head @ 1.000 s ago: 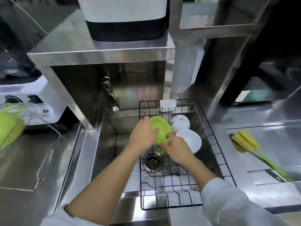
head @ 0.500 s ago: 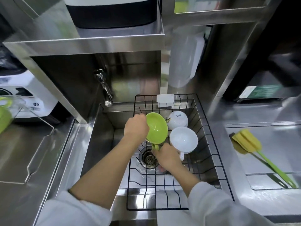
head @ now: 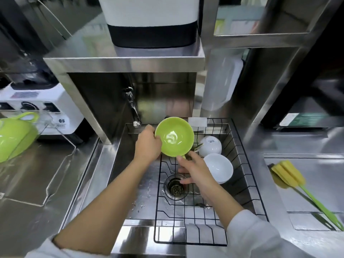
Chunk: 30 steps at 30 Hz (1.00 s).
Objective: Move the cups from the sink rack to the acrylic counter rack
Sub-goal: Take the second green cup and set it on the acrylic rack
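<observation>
My left hand (head: pixel 148 145) grips the rim of a green cup (head: pixel 175 136), held above the black wire sink rack (head: pixel 188 237) with its inside facing me. Just below the cup, my right hand (head: pixel 193 169) has its fingers spread and its fingertips touch the cup's lower edge. Two white cups stay in the rack: one upside down (head: pixel 211 145) at the back, one on its side (head: pixel 219 167) in front of it. On the left counter stands the clear acrylic rack (head: pixel 55 131), with another green cup (head: pixel 14 135) resting in it.
The sink drain (head: pixel 175 187) lies under the rack. A faucet (head: pixel 133 107) hangs at the sink's back left. A white blender base (head: pixel 37 107) stands behind the acrylic rack. A yellow-green sponge brush (head: pixel 290 179) lies on the right counter. A steel shelf (head: pixel 122 62) overhangs the sink.
The green cup has risen out of the rack and turned its inside toward me in my left hand. My right hand has opened and dropped below it.
</observation>
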Available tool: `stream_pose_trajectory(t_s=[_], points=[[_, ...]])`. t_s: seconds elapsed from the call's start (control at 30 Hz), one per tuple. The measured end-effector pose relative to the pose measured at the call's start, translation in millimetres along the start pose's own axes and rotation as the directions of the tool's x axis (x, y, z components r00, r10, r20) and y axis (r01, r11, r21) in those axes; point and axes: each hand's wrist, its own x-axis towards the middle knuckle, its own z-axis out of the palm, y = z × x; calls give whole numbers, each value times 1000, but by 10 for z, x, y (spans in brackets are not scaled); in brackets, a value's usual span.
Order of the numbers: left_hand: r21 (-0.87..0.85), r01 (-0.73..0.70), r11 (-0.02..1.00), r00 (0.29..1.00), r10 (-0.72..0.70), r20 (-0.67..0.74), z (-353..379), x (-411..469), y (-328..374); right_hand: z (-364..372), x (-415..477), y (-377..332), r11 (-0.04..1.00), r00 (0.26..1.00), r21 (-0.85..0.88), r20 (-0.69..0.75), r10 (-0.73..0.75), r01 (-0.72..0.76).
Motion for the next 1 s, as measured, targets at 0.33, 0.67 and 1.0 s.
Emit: stream_pose_trajectory(t_s=[0.33, 0.67, 1.0], points=[[-489, 61, 870, 993, -104, -61, -622, -104, -431, 575, -24, -474, 983, 983, -11, -11, -181, 181], [-765, 378, 521, 923, -273, 270, -1913, -232, -748, 1382, -160, -856, 813, 831, -174, 152, -535, 556], [-766, 288, 575, 954, -104, 281, -3069, -362, -1119, 2436, -344, -1364, 609, 632, -174, 276, -724, 774]])
